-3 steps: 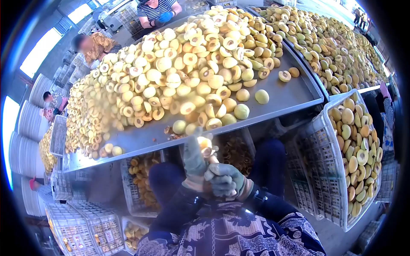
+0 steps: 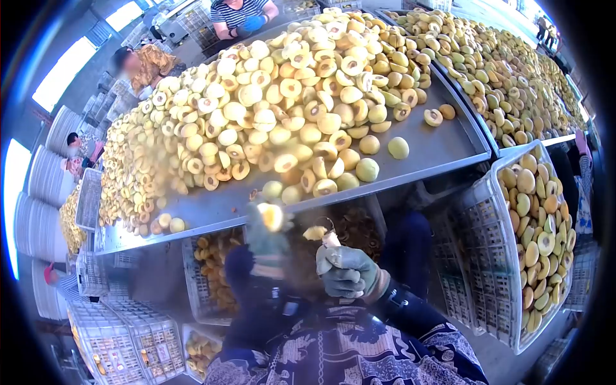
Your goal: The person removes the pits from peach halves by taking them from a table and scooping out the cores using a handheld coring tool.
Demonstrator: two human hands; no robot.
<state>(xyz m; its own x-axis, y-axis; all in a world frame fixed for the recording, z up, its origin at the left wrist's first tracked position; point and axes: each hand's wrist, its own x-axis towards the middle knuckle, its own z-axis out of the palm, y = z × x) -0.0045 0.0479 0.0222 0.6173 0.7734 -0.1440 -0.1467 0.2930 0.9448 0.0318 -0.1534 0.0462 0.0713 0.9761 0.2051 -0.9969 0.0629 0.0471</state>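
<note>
My left hand (image 2: 268,240), gloved and smeared by motion, is left of my right hand near the table's front edge. A pale yellow peach half (image 2: 274,218) shows at its fingers, which appear closed on it. My gloved right hand (image 2: 350,273) is wrapped round the pale handle of a pitting tool (image 2: 330,239), its thin wire loop pointing up. Beside the loop is a small yellow piece of fruit (image 2: 314,232); whether it touches the tool I cannot tell. Ahead, a heap of halved peaches (image 2: 256,122) covers much of the metal table (image 2: 423,151).
A crate of peach halves (image 2: 539,237) stands tilted at my right. Between and beside my knees are a crate with dark scraps (image 2: 356,234) and a crate of fruit pieces (image 2: 215,269). Other people (image 2: 240,19) sit across the table. Stacked crates (image 2: 138,340) stand at lower left.
My left hand has moved left, away from my right hand, with the peach half. The tool's wire loop and the small yellow piece now show. My right hand has shifted slightly right.
</note>
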